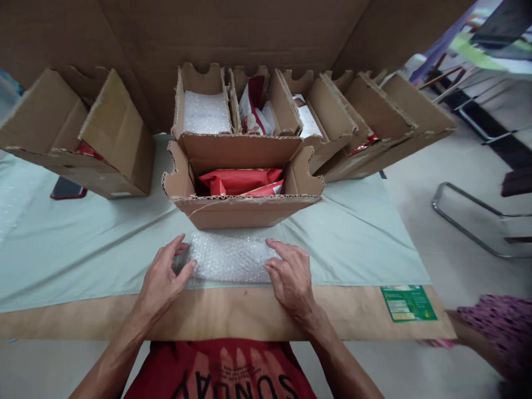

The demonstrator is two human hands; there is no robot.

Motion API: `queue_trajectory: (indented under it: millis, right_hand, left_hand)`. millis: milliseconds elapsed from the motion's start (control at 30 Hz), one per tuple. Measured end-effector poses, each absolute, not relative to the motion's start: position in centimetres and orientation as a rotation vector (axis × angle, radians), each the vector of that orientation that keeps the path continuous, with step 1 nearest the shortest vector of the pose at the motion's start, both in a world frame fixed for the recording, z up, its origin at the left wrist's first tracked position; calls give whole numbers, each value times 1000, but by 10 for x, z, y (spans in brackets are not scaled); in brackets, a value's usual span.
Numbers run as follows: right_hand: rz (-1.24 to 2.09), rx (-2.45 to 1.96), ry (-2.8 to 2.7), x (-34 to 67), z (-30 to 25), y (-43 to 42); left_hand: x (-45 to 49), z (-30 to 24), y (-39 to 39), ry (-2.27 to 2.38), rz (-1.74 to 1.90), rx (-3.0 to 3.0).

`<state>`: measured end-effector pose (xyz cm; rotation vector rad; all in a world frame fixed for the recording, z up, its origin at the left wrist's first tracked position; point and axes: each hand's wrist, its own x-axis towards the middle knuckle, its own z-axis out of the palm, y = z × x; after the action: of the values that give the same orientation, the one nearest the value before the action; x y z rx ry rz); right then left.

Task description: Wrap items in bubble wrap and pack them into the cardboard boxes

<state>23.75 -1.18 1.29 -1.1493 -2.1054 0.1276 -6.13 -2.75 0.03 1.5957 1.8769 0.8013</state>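
A flat piece of clear bubble wrap [230,257] lies on the pale green cloth in front of me, between my hands. My left hand [168,269] is at its left end, thumb and fingers spread apart, the thumb tip touching its edge. At the right end, my right hand [293,274] has its fingertips against the edge, with the fingers apart. Just beyond the wrap stands an open cardboard box [236,210]. Inside that box are red packets [241,180]. Whether anything lies inside the bubble wrap, I cannot tell.
Behind stand several cardboard bins, one holding bubble wrap sheets [205,111], another a red and white packet [252,105]. A left bin [118,138] stands near a dark phone [68,188]. A green card [409,303] lies at the wooden edge. Another person's arm [474,332] is at right.
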Motion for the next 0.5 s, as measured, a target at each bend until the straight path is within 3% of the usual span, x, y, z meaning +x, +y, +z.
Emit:
queue_trajectory:
  millis: [333, 500]
  right_hand:
    - [170, -1024, -2208, 240, 33, -28]
    - [629, -955, -2046, 250, 48, -48]
  left_hand:
    - [-63, 15, -33, 1630, 903, 1322]
    - [-73, 24, -45, 1424, 980, 1479]
